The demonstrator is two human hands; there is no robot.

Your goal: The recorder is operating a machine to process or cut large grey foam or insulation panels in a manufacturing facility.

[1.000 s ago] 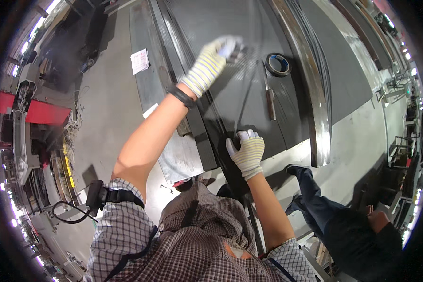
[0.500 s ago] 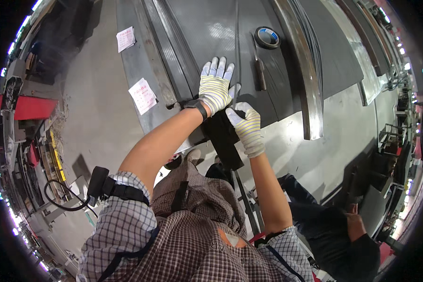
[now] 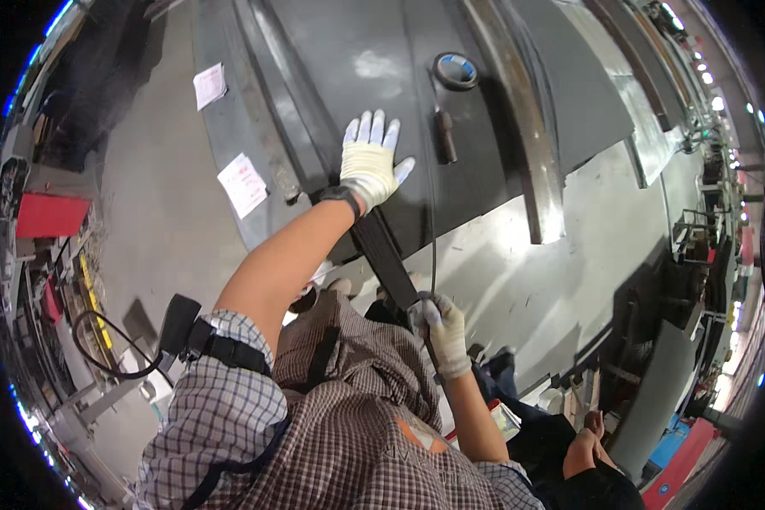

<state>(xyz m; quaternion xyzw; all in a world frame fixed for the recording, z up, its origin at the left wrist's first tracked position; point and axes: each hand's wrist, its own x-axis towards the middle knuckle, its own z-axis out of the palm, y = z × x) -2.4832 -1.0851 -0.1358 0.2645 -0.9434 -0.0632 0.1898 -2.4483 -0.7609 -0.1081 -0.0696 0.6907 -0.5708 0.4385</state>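
Observation:
My left hand (image 3: 369,161), in a pale striped work glove, lies flat on a dark grey sheet (image 3: 374,93) with fingers spread. Close to my body, my right hand (image 3: 445,333), also gloved, is closed on a thin dark strip (image 3: 433,242) that runs back up onto the sheet. A wider black strip (image 3: 384,253) slants from beside my left wrist down to my right hand; whether the fingers hold it too I cannot tell. To the right of my left hand lies a dark brown-handled tool (image 3: 446,138), below a roll of black tape (image 3: 456,71).
A long metal bar (image 3: 542,204) rests on the sheet's right side. More metal profiles (image 3: 293,144) lie on the left, near white printed slips (image 3: 243,184). At the lower right is another person in dark clothes (image 3: 561,450). Red equipment (image 3: 53,216) stands far left.
My right hand has come down from the sheet's near edge toward my body, drawing the thin strip taut. My left hand stays flat on the sheet. The view has shifted slightly.

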